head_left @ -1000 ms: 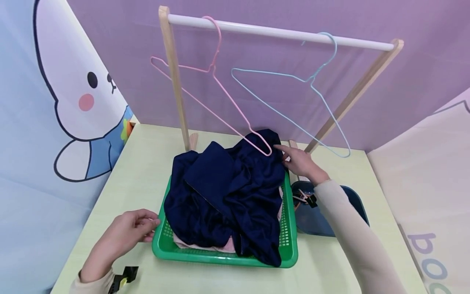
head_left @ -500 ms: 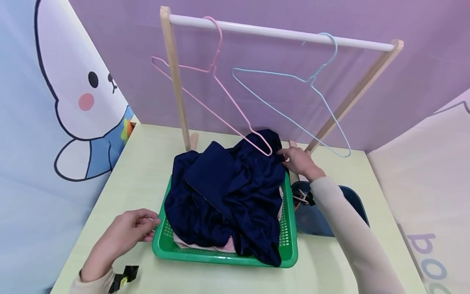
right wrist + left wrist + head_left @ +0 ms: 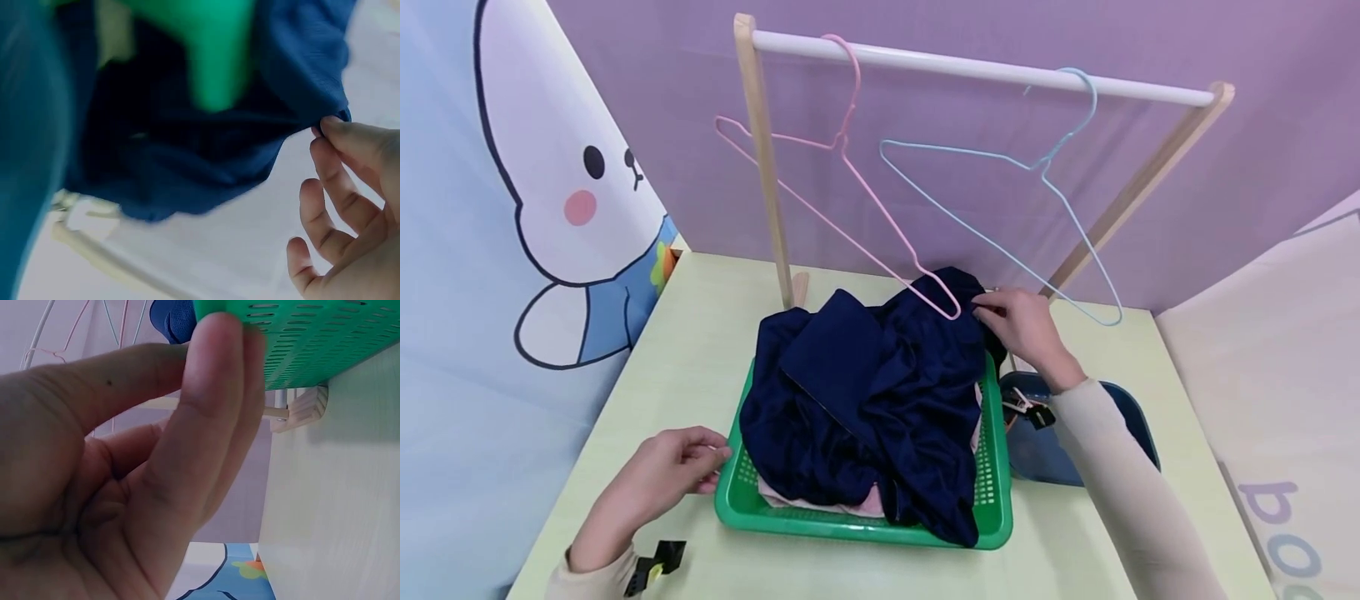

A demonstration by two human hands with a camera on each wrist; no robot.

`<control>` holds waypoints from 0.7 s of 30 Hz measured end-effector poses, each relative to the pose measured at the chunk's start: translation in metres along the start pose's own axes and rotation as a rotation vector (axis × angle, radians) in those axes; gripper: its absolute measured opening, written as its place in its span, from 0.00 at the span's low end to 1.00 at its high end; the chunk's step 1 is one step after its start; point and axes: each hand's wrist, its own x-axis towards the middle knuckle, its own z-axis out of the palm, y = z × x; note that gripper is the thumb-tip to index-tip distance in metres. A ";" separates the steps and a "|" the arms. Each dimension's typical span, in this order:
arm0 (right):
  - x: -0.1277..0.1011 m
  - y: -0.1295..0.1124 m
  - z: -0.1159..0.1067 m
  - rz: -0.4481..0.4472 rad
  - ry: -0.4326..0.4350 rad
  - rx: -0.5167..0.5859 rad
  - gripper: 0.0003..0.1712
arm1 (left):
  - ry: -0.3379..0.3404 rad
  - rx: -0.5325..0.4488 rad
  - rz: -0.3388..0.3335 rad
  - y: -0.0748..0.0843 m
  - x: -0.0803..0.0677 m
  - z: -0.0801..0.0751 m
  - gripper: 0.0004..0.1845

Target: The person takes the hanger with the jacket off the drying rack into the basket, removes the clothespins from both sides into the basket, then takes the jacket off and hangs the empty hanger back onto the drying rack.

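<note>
A navy blue garment [image 3: 842,358] lies heaped over the green basket [image 3: 820,527], some of it hanging past the back right corner. At that corner my right hand [image 3: 1026,325] pinches the garment's edge between thumb and index finger. In the right wrist view the pinched blue cloth [image 3: 306,69] is drawn out to my fingertips, the other fingers spread loosely. My left hand [image 3: 673,467] is at the basket's left rim, fingers loosely bent. The left wrist view has the fingertips [image 3: 215,344] right at the basket's wall. Pale pink cloth [image 3: 868,505] shows beneath the garment.
A wooden rack with a white rail [image 3: 970,65] stands behind the basket. From it hang a pink hanger [image 3: 842,142] and a light blue hanger [image 3: 1045,162], low ends near the right hand. A dark blue bin [image 3: 1045,467] holding clothespins [image 3: 1018,402] sits at the right, partly under the forearm.
My right hand has gone from touching the garment's back right corner to pinching it, lifting and pulling the edge slightly right. The left hand keeps its place at the rim.
</note>
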 end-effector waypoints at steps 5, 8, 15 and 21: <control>-0.010 -0.034 -0.027 -0.040 0.115 0.072 0.09 | -0.040 0.041 0.042 0.001 0.000 -0.002 0.11; -0.016 -0.054 -0.043 -0.113 0.156 0.083 0.10 | -0.056 0.041 0.035 0.002 0.001 -0.003 0.11; -0.036 -0.096 -0.063 -0.263 0.201 0.077 0.13 | -0.065 0.045 0.024 0.003 0.002 -0.004 0.12; -0.052 -0.129 -0.062 -0.320 0.153 0.095 0.12 | -0.063 0.054 0.019 0.004 0.000 -0.004 0.11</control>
